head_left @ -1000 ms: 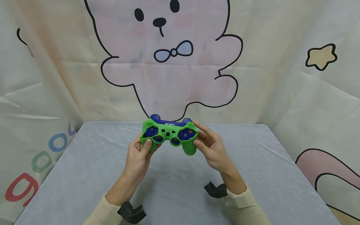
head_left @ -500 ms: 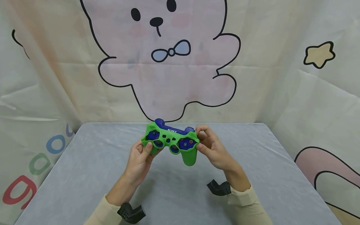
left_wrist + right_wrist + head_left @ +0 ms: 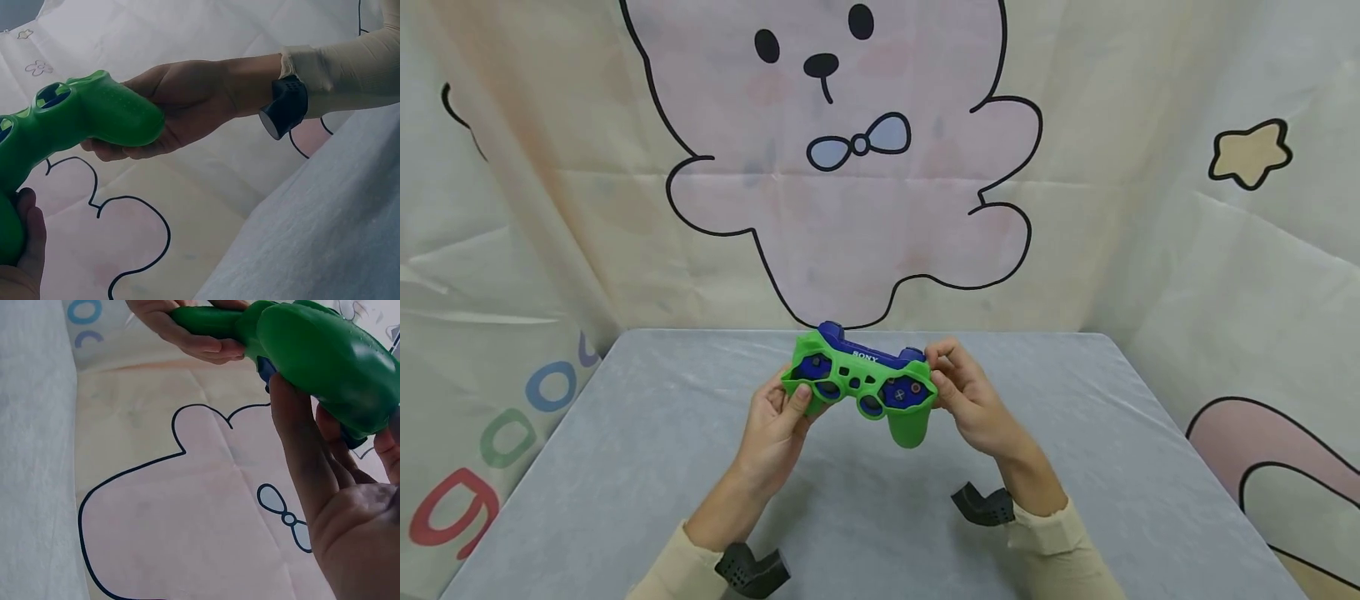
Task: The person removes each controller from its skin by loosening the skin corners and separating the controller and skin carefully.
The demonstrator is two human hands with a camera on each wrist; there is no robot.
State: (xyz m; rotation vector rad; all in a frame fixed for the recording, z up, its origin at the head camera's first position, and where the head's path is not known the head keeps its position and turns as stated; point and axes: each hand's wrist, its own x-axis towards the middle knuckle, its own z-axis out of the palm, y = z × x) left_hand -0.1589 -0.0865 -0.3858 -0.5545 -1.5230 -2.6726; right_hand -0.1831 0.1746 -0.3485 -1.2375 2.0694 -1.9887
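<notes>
- Right hand (image 3: 973,408): thumb and bent forefinger pinch the right end, forefinger up at the far right corner. Can't tell from the head view what the fingers behind do; right wrist view shows fingertips on the green.
- Left hand (image 3: 773,429): grips the left end, thumb in front, fingers behind. Barely changed over the last second.
- Cover (image 3: 908,429): green, wraps front and grips; the far edge of the controller (image 3: 882,358), blue with SONY on it, is exposed. Both held together, off the table, mid-scene between the hands.
- Change: a second ago the controller was near level. Now its right end dips toward the near side, and the right forefinger has gone from lying along the corner to bent. Last half second: small shift only.
- My read: left anchors, right works the cover's far right corner. Can't tell if the cover is loosening or seating there.
- Outward: wrist cameras (image 3: 983,506) and cream sleeves (image 3: 1060,550), grey-blue table (image 3: 1097,433) underneath, bear backdrop (image 3: 850,225) beyond the far edge.
</notes>
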